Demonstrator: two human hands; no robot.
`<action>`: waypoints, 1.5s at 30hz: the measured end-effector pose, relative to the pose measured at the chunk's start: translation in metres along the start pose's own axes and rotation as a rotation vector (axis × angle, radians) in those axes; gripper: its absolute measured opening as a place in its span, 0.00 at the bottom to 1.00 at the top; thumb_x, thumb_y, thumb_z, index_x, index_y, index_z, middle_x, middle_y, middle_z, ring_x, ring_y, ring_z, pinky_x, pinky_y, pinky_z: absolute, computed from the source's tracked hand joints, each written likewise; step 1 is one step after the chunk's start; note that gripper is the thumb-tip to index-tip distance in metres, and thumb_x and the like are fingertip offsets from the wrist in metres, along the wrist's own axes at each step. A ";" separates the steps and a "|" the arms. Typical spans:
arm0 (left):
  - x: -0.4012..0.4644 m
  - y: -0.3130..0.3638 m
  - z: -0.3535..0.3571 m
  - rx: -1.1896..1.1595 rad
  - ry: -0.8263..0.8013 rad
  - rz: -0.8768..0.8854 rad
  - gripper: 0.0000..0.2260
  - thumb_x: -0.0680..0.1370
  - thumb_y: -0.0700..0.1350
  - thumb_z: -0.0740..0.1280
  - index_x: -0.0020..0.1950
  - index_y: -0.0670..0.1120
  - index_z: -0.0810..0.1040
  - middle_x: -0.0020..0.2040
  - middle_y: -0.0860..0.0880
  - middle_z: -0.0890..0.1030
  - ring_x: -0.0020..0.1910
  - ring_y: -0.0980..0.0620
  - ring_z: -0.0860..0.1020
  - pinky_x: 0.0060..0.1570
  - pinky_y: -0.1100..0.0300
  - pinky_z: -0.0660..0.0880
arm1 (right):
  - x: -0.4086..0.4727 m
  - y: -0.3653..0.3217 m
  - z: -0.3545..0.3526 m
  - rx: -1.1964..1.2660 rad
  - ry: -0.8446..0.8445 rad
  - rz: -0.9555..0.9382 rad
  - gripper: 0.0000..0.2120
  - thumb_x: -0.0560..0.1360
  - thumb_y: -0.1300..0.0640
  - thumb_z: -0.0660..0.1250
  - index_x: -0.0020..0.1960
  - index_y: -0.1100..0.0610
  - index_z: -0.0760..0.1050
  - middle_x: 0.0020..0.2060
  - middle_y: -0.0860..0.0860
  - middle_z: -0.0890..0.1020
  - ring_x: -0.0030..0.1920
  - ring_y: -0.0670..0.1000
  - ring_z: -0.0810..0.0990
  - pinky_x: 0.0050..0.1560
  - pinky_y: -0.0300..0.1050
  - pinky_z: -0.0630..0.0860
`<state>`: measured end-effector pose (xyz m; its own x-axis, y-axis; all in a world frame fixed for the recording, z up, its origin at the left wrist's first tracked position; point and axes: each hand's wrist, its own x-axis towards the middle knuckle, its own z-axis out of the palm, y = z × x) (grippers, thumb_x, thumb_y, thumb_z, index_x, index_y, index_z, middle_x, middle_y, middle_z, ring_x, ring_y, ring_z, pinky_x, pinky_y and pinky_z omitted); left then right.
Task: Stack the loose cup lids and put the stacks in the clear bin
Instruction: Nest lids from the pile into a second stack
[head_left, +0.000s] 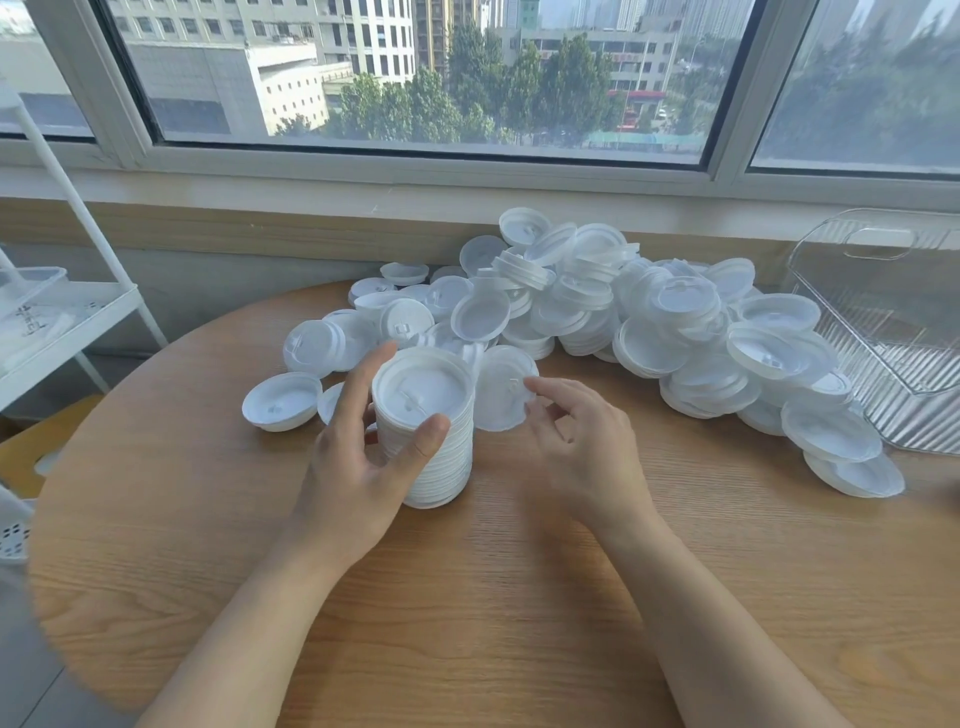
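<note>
Head view: ribbed clear bin (893, 332), round translucent lids (597, 306).

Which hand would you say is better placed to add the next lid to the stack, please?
Right. The right hand is free, its fingertips at a loose lid beside the stack. The left hand grips the stack, steadying it.

round wooden table (519, 597): lid stack (441, 467), loose lids (649, 312), clear bin (893, 332).

bright daylight from window (415, 78) | soft shadows | edges bowed | left edge blurred
</note>
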<state>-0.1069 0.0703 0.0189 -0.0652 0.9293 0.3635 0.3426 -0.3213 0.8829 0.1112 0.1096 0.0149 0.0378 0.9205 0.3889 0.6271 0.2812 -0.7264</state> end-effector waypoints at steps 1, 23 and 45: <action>-0.001 0.001 0.002 0.002 -0.016 0.006 0.36 0.73 0.69 0.70 0.78 0.63 0.66 0.67 0.64 0.79 0.68 0.59 0.76 0.68 0.56 0.73 | 0.000 0.000 -0.004 0.014 0.043 -0.002 0.12 0.82 0.55 0.69 0.64 0.51 0.83 0.54 0.40 0.83 0.50 0.40 0.79 0.53 0.30 0.71; -0.010 0.013 0.021 0.011 -0.135 0.022 0.37 0.73 0.70 0.70 0.80 0.66 0.62 0.72 0.71 0.71 0.72 0.65 0.71 0.71 0.57 0.70 | 0.001 -0.013 -0.053 0.269 0.224 0.039 0.14 0.80 0.54 0.72 0.66 0.47 0.81 0.50 0.43 0.83 0.39 0.41 0.78 0.43 0.32 0.74; -0.011 0.019 0.021 -0.020 -0.110 0.069 0.40 0.75 0.71 0.67 0.83 0.62 0.58 0.73 0.71 0.71 0.74 0.63 0.71 0.70 0.62 0.68 | -0.017 -0.038 -0.032 0.077 -0.024 -0.219 0.21 0.81 0.42 0.64 0.72 0.47 0.76 0.58 0.39 0.76 0.58 0.44 0.76 0.59 0.34 0.71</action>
<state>-0.0801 0.0583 0.0253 0.0615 0.9189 0.3896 0.3239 -0.3875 0.8631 0.1112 0.0746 0.0542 -0.1119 0.8413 0.5289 0.5573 0.4937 -0.6676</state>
